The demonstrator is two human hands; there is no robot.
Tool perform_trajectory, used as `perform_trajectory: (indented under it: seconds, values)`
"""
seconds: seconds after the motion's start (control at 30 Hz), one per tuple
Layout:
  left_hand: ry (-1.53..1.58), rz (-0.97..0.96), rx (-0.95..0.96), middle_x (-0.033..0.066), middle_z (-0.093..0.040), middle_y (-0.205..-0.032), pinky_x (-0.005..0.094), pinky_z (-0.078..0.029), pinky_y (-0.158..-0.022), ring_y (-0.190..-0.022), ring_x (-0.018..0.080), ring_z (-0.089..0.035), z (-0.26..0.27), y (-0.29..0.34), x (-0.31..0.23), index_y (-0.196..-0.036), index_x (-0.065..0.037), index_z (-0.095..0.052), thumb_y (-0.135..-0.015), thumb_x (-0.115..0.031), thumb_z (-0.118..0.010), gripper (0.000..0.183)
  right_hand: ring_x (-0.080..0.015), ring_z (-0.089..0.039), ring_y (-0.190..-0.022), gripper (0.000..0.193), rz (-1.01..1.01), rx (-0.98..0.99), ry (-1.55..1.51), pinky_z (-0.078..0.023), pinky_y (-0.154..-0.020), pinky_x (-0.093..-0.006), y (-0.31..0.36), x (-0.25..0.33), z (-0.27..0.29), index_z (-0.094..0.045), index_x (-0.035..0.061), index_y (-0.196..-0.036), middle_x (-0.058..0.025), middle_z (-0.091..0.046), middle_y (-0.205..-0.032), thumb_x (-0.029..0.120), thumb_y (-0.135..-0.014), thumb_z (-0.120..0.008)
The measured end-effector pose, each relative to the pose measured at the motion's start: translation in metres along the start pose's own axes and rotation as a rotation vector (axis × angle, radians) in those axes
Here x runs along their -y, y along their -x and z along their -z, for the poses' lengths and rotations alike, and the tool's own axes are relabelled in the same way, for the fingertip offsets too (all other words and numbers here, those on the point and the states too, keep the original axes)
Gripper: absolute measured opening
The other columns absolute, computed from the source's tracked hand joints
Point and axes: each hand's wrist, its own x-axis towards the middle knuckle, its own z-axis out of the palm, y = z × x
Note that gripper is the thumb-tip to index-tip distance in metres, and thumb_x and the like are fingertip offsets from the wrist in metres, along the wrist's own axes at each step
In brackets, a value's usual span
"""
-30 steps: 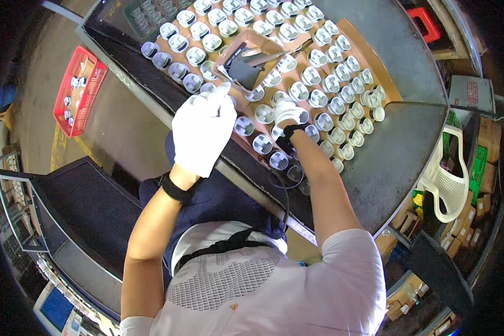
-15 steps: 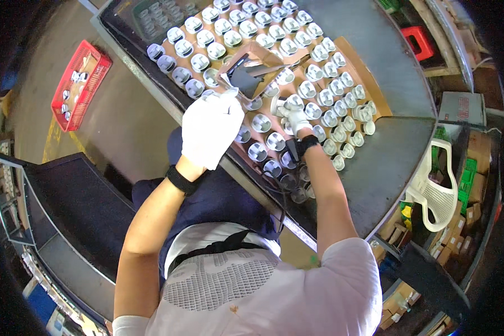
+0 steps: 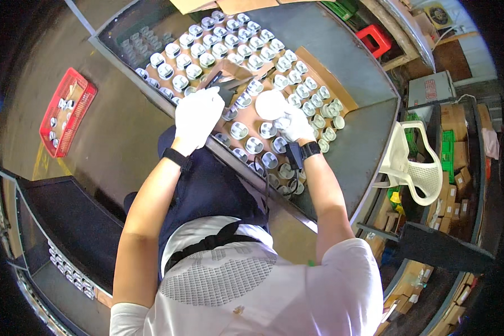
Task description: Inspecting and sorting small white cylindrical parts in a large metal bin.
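Note:
In white gloves, both my hands are over a bench where several silvery engine pistons (image 3: pixel 239 130) stand in rows on brown cardboard (image 3: pixel 326 79). My right hand (image 3: pixel 294 124) is closed on one piston (image 3: pixel 270 105), raised above the rows with its round, pale face toward me. Its fingers wrap the side of the piston. My left hand (image 3: pixel 199 116) is closed near the bench's left edge; what it holds, if anything, is hidden by the glove. Just beyond it, a small open cardboard box (image 3: pixel 229 68) with dark pieces inside sits among the pistons.
A dark cable (image 3: pixel 267 187) hangs from a black box (image 3: pixel 293 155) at my right wrist. On the floor at left lies a red crate (image 3: pixel 46 130) holding several pistons. A white plastic chair (image 3: pixel 423 178) stands at right, by shelves with cartons.
My right hand has lifted a piston from among the rows and turned its round face toward me. My left hand stays closed near the box. The whole view has shifted slightly.

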Motion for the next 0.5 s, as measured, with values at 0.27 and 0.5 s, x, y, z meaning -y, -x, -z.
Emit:
perform_trajectory:
  seconds: [0.27, 0.5]
  values:
    - [1.238, 0.375, 0.216, 0.0064, -0.071, -0.104, 0.0245, -0.055, -0.076, -0.09, 0.0105, -0.067, -0.009, -0.007, -0.015, -0.131, 0.002, -0.059, -0.096, -0.016, -0.059, 0.039, -0.0211, -0.068, -0.096, 0.037, 0.115, -0.032, 0.394, -0.054, -0.085, -0.0348, 0.018, 0.062, -0.003, -0.07, 0.0042, -0.116, -0.0095, -0.074, -0.108, 0.02, -0.083, -0.074]
    - [1.573, 0.37, 0.624, 0.0121, -0.064, -0.126, 0.0303, -0.055, -0.089, -0.107, 0.0168, -0.065, -0.028, 0.003, -0.05, -0.14, 0.0, -0.049, -0.085, -0.009, -0.076, 0.062, -0.0149, -0.065, -0.096, 0.038, 0.244, -0.042, 0.264, -0.054, -0.081, -0.0283, 0.026, 0.066, -0.008, -0.065, -0.0011, -0.123, -0.0079, -0.071, -0.11, 0.01, -0.087, -0.062]
